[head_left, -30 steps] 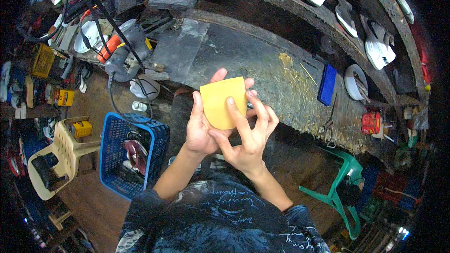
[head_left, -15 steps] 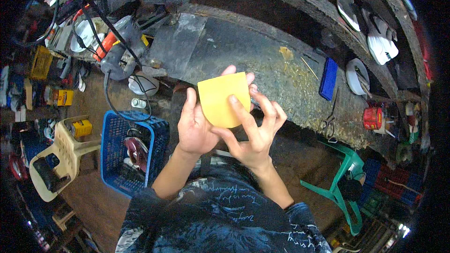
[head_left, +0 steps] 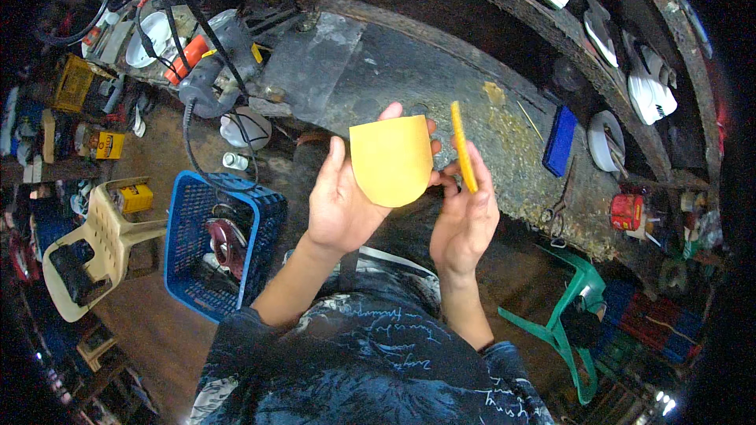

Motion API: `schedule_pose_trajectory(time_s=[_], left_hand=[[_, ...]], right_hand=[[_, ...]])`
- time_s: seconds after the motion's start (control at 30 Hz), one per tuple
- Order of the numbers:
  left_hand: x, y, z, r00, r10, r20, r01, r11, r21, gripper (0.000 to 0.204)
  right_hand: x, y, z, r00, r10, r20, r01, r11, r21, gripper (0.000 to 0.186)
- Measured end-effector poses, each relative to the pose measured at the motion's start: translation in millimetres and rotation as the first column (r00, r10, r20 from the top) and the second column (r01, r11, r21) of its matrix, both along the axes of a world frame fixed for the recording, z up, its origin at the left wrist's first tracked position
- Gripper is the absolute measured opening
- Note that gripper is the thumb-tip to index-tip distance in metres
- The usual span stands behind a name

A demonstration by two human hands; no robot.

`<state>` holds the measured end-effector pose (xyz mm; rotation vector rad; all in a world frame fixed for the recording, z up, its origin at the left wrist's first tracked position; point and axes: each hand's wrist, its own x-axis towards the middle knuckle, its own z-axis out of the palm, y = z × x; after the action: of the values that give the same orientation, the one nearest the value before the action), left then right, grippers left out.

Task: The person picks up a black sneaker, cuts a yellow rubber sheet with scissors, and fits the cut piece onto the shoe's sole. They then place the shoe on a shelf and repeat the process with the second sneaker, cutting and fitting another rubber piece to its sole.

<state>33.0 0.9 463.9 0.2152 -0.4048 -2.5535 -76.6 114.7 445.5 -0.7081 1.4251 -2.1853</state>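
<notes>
A flat yellow piece [head_left: 391, 160], straight on top and rounded below, rests against the palm of my left hand [head_left: 335, 212]. My left thumb stands away from its left edge, while the fingers support it from behind, their tips showing past the top and right edges. My right hand [head_left: 465, 232] pinches a second yellow piece [head_left: 461, 145], turned nearly edge-on, so its full shape is hidden. The two pieces are apart, side by side over the near edge of the dark workbench [head_left: 378, 59].
A blue block [head_left: 560, 140], scissors [head_left: 557, 216] and a white bowl [head_left: 605, 142] lie on the bench's right. White shoes [head_left: 650, 94] stand on the shelf above. A blue crate [head_left: 175, 267] holding shoes is at lower left, a green plastic stool [head_left: 571, 307] at lower right.
My right hand has moved right, off the front of the stack, taking one yellow piece with it and tilting it edge-on. The other piece stays in my left hand.
</notes>
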Motion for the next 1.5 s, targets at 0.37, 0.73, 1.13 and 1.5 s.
schedule_pose_trajectory(time_s=[0.37,0.73,1.13,1.5], left_hand=[[6,-6,1,0.994,-0.011,-0.107,0.015,0.999,0.040,0.075],[0,-3,-1,0.998,0.064,-0.009,-0.064,0.996,-0.064,0.073],[12,-3,-9,0.994,0.076,0.074,-0.054,0.961,-0.271,0.075],[6,9,-32,0.858,-0.049,0.512,0.250,0.910,-0.331,0.038]], right_hand=[[-43,-7,-24,0.402,0.224,-0.888,0.619,0.649,0.443,0.038],[8,1,18,0.978,0.205,0.036,-0.203,0.895,0.397,0.022],[-23,-2,13,0.993,-0.054,-0.103,0.090,0.920,0.382,0.015],[-79,39,17,0.927,-0.076,-0.368,0.280,0.792,0.543,0.019]])
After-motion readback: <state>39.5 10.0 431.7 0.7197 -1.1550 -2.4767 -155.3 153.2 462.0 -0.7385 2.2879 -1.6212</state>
